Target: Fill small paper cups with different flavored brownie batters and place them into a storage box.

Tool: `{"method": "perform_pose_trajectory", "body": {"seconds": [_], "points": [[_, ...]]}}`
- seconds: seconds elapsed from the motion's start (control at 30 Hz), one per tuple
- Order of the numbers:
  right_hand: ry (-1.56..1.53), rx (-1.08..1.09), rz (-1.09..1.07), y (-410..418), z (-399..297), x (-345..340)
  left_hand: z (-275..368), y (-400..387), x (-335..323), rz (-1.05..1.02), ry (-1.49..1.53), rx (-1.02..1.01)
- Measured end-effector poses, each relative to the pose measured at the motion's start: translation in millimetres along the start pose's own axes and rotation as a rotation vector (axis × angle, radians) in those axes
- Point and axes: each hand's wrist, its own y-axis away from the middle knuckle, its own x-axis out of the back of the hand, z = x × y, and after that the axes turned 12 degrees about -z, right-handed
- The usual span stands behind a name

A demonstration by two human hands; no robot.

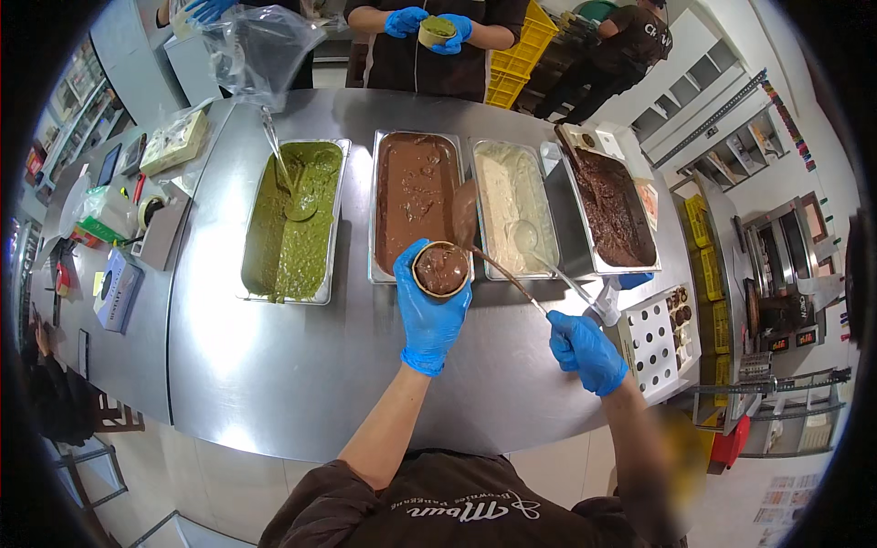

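Note:
My left hand, in a blue glove, holds a small round cup filled with chocolate cream. In my blue-gloved right hand is the long handle of a chocolate-coated ladle. Its bowl hangs just above the cup, between two pans. The steel pan of chocolate cream lies beyond my left hand. Beside it on the right is a pan of pale cream with another ladle resting in it. Farther left, a pan of green cream holds a serving spoon.
A dark chocolate pan stands raised at the right, near a white perforated tray. Across the steel table, a co-worker's gloved hands hold a green-filled cup. A plastic bag hangs at the far edge; a glove box sits left.

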Motion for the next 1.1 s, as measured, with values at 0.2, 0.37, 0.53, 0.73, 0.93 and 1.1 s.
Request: {"method": "perform_pose_trajectory", "body": {"seconds": [0.2, 0.37, 0.53, 0.73, 0.93, 1.1], "points": [[-0.214, -0.16, -0.169, -17.8, -29.2, 6.5, -0.6, 5.9, 14.9, -0.021, -0.029, -0.008], [0.238, -0.115, 0.153, -64.4, -34.3, -3.5, 7.7, 32.5, 41.0, -0.105, 0.021, 0.096], [0.808, 0.042, 0.233, -108.9, 11.8, 14.6, 29.0, 60.6, 36.1, -0.278, 0.052, 0.138], [0.521, 0.539, 0.362, 22.6, 47.6, 4.7, 25.7, 88.1, -9.1, -0.536, -0.034, 0.052], [0.415, 0.403, 0.503, 93.2, 120.0, 30.9, 27.6, 151.0, -135.9, -0.831, 0.151, 0.058], [0.41, 0.152, 0.574, 151.3, 163.4, 132.1, 22.2, 212.5, -258.4, -0.991, 0.193, 0.071]]}}
